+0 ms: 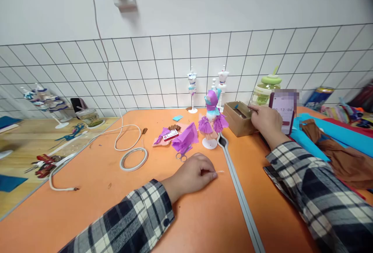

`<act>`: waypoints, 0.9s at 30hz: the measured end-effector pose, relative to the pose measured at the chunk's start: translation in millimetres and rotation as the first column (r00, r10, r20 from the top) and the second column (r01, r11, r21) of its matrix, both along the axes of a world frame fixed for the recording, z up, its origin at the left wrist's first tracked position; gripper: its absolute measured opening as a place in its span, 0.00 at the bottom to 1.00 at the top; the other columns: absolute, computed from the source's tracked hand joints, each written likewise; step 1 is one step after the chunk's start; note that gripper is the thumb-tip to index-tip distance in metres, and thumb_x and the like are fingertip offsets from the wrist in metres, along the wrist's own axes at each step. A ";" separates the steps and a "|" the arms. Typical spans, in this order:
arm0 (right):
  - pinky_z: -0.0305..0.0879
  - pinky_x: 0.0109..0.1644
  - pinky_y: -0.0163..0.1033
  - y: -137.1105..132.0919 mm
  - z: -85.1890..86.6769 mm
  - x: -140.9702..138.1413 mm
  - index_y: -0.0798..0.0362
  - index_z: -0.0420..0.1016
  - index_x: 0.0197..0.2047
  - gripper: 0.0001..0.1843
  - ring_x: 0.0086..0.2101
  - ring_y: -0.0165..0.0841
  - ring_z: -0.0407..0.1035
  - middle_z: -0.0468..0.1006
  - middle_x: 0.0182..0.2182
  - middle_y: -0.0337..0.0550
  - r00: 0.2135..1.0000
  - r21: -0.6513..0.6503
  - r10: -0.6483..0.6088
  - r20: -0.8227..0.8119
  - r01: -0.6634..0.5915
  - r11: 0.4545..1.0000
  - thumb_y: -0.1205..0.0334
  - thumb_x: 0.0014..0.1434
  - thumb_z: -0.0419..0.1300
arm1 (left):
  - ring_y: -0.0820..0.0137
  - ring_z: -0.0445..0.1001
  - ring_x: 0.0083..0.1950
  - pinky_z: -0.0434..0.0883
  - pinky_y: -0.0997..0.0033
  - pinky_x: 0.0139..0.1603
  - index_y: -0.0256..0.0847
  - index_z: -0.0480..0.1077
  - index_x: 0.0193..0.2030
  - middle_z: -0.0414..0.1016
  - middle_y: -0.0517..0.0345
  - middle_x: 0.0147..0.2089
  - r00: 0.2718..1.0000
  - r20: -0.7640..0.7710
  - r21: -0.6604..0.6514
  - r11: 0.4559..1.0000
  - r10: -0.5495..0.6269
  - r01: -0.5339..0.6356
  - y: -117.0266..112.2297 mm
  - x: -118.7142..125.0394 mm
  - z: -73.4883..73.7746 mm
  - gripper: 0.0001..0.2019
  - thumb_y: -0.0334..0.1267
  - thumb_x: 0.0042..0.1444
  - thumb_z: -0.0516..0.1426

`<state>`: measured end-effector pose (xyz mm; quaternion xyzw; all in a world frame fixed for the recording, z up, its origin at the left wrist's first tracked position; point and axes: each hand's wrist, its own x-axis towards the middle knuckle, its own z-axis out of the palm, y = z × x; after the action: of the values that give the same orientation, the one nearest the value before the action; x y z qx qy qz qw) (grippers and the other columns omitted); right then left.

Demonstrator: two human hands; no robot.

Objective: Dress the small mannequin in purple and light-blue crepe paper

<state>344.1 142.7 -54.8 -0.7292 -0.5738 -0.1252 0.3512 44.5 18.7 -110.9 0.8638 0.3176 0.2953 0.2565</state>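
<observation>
My left hand [192, 176] rests low over the orange table, its thumb and fingers pinched on a thin whitish strip [220, 171] that sticks out to the right. Over at the cardboard box [240, 126], my right hand [267, 123] points its index finger at the box's right rim; its other fingers are partly hidden. Between the hands stands a small dress form [212, 115] dressed in purple and light-blue paper, on a round white base. Small scissors [182, 157] lie partly under purple crepe paper [185, 138], beyond my left hand.
A roll of tape [134, 159] lies left, near a white cable [116, 140]. Two more dress forms [192, 89] stand by the tiled wall. A phone [284, 111] and green-lidded bottle [265, 89] are right, near blue and brown paper [340, 159]. A grey strip [240, 194] crosses the table.
</observation>
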 end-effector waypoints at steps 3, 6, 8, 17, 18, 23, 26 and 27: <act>0.62 0.35 0.44 -1.9 -0.5 -9.8 0.43 0.80 0.54 0.21 0.36 0.45 0.73 0.82 0.38 0.53 0.993 -0.064 0.001 0.122 0.007 0.998 0.57 0.61 0.54 | 0.67 0.75 0.41 0.70 0.67 0.46 0.39 0.78 0.32 0.80 0.53 0.36 1.000 -0.007 0.008 1.000 -0.027 0.027 0.6 -0.7 0.0 0.07 0.37 0.58 0.61; 0.59 0.34 0.43 -5.0 -1.4 -14.3 0.45 0.81 0.52 0.20 0.36 0.44 0.72 0.81 0.35 0.53 0.985 -0.003 -0.003 0.174 0.004 1.000 0.54 0.63 0.53 | 0.67 0.75 0.41 0.70 0.67 0.46 0.39 0.79 0.32 0.80 0.53 0.36 1.000 0.003 0.002 1.000 -0.016 0.016 1.0 -0.7 0.4 0.07 0.37 0.59 0.61; 0.59 0.34 0.42 -6.9 -2.9 -13.1 0.46 0.82 0.49 0.18 0.37 0.44 0.71 0.80 0.34 0.53 0.988 0.059 -0.009 0.152 0.000 0.998 0.53 0.63 0.54 | 0.67 0.75 0.41 0.70 0.67 0.46 0.39 0.79 0.33 0.81 0.53 0.36 1.000 0.013 -0.004 1.000 -0.016 0.017 1.6 -0.9 0.5 0.07 0.37 0.59 0.60; 0.64 0.40 0.45 -45.6 -28.7 -8.0 0.53 0.75 0.42 0.10 0.32 0.40 0.67 0.73 0.27 0.44 0.986 0.623 0.122 0.113 -0.166 0.764 0.61 0.59 0.55 | 0.66 0.77 0.39 0.71 0.64 0.45 0.40 0.79 0.33 0.81 0.51 0.36 0.984 0.117 0.072 0.987 0.136 -0.145 11.2 -14.7 9.2 0.10 0.41 0.61 0.59; 0.63 0.37 0.45 -55.3 -31.5 -13.8 0.52 0.74 0.41 0.09 0.30 0.39 0.66 0.71 0.26 0.43 0.972 0.652 0.187 0.145 -0.236 0.721 0.61 0.59 0.56 | 0.65 0.77 0.42 0.71 0.63 0.48 0.40 0.80 0.34 0.82 0.50 0.38 0.978 0.136 0.120 0.977 0.159 -0.176 14.0 -21.0 13.0 0.11 0.42 0.61 0.58; 0.65 0.36 0.40 -110.1 -42.4 -79.5 0.49 0.74 0.40 0.06 0.31 0.34 0.70 0.76 0.29 0.41 0.533 0.214 0.741 0.408 -0.845 0.490 0.63 0.60 0.56 | 0.56 0.73 0.60 0.64 0.53 0.63 0.42 0.81 0.36 0.77 0.46 0.58 0.926 0.133 0.141 0.918 0.355 -0.372 36.7 -70.9 29.8 0.13 0.47 0.60 0.58; 0.65 0.39 0.41 -130.2 -48.9 -135.1 0.50 0.76 0.45 0.10 0.37 0.36 0.71 0.79 0.38 0.44 0.336 -0.109 0.883 0.328 -0.915 0.388 0.61 0.63 0.56 | 0.53 0.69 0.64 0.64 0.56 0.64 0.40 0.81 0.37 0.75 0.44 0.61 0.922 0.042 -0.050 0.923 0.384 -0.382 49.5 -99.8 30.2 0.18 0.52 0.58 0.59; 0.64 0.39 0.41 -131.9 -50.0 -151.9 0.50 0.77 0.45 0.10 0.39 0.37 0.70 0.79 0.40 0.44 0.348 -0.142 0.893 0.284 -0.906 0.399 0.60 0.63 0.57 | 0.53 0.69 0.64 0.64 0.56 0.64 0.39 0.81 0.37 0.76 0.44 0.60 0.925 0.008 -0.106 0.920 0.380 -0.377 51.9 -106.6 29.0 0.19 0.54 0.57 0.59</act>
<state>192.2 10.8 -104.8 -0.2571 -0.9242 -0.0382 0.2799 -62.1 70.6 -81.8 0.7675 0.4896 0.3350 0.2429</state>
